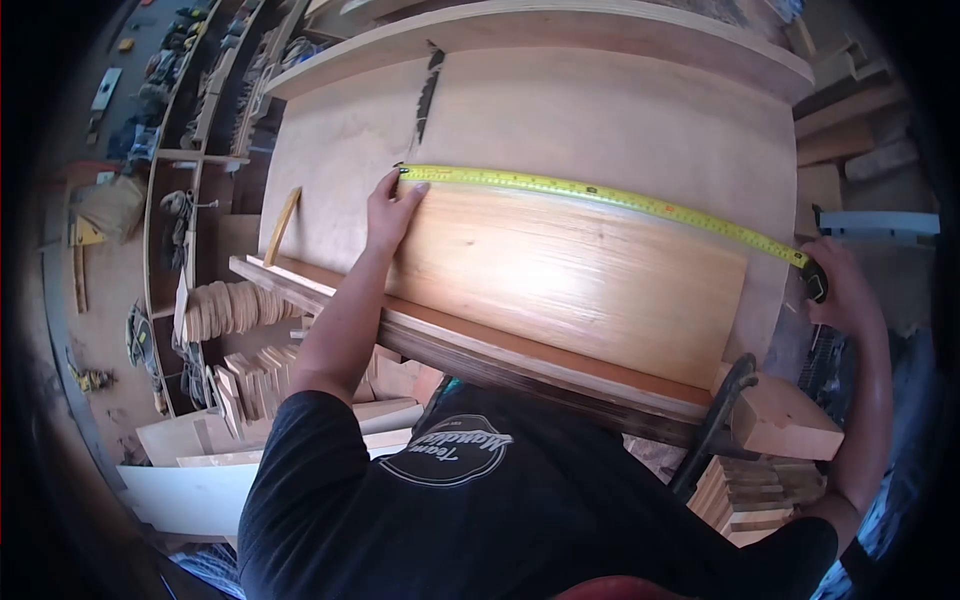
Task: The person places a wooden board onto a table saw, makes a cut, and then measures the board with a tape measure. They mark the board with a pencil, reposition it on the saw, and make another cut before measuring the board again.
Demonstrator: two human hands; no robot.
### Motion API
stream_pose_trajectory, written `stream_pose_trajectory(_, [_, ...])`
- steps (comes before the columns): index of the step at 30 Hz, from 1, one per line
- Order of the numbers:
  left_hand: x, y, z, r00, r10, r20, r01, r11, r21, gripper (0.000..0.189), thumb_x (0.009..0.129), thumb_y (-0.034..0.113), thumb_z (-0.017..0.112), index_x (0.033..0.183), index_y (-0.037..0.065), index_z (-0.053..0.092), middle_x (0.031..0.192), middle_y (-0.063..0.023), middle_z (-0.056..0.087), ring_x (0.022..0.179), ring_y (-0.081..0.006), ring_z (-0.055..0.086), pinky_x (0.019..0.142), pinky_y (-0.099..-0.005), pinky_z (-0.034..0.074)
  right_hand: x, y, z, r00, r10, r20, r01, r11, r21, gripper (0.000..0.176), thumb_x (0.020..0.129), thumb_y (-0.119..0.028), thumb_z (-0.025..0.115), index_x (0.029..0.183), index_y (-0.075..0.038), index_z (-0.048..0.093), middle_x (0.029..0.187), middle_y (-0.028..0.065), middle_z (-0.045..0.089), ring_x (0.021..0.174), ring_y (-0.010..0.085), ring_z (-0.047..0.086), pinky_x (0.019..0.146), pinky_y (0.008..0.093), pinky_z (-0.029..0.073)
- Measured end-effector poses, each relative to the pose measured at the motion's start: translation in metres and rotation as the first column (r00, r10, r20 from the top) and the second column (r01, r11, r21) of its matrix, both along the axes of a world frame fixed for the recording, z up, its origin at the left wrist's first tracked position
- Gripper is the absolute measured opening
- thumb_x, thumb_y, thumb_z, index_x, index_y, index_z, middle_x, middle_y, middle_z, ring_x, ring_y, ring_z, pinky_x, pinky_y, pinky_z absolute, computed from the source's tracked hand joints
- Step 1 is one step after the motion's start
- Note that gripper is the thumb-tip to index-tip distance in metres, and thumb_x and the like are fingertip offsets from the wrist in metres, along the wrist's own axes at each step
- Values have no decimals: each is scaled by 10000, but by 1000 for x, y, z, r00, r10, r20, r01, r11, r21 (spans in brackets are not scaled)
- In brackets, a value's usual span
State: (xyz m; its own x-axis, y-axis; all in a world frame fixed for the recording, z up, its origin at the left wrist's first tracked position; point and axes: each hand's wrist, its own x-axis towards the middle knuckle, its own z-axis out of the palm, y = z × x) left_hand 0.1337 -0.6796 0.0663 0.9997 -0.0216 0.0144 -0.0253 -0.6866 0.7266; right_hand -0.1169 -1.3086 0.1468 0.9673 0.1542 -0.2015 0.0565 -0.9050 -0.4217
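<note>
A yellow tape measure (590,190) is stretched along the far long edge of a smooth wooden board (560,270). At the board's far left corner, my left hand (392,208) pinches the hooked end of the tape, thumb resting by the board's edge. My right hand (845,288) is wrapped round the dark tape case beyond the board's right end, off the edge of the workbench (620,110). The blade runs past the board's right corner and slopes toward me. The fingers of my right hand are partly hidden behind the case.
A thin wooden stick (283,226) leans at the bench's left. A dark clamp (715,425) grips the front right, beside a wood block (785,415). Stacked wood pieces (235,308) lie at left, near shelves (165,240) with tools. A raised wooden rail (560,22) borders the far side.
</note>
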Motion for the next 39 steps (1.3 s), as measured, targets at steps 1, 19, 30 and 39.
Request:
stream_pose_trajectory(1, [0, -1, 0, 1000, 2, -12, -2, 1000, -10, 644, 823, 276, 781, 1303, -81, 543, 1186, -201, 653, 1084, -232, 619, 951, -338, 486, 2, 0, 2, 999, -31, -37, 32, 999, 29, 663, 537, -26, 735, 1181, -47, 580, 1133, 179, 552, 1110, 406, 520, 953, 434, 433])
stream_pose_trajectory(19, [6, 10, -11, 986, -169, -13, 168, 984, -54, 606, 936, 218, 671, 1373, -135, 445, 1265, -189, 600, 1126, -199, 559, 997, -307, 425, 3, -11, -13, 997, 7, -76, -11, 998, -60, 650, 581, -93, 743, 1210, -130, 587, 1082, 107, 586, 1040, 332, 575, 907, 435, 435])
stream_pose_trajectory(30, [9, 12, -13, 992, -118, -41, 117, 993, -11, 621, 950, 195, 655, 1399, -147, 394, 1374, -232, 526, 1239, -246, 519, 1081, -337, 375, -5, -10, -17, 999, -16, -40, 10, 991, -133, 706, 564, -97, 764, 1240, -148, 571, 1077, 92, 567, 1046, 327, 576, 909, 441, 438])
stream_pose_trajectory(39, [9, 13, -13, 990, -143, 8, 143, 990, -8, 613, 946, 189, 663, 1403, -129, 406, 1306, -196, 573, 1148, -214, 549, 1020, -318, 418, 1, -5, -7, 996, -10, -88, -4, 988, -157, 696, 588, -114, 814, 1241, -125, 571, 1112, 98, 574, 1115, 309, 566, 947, 434, 458])
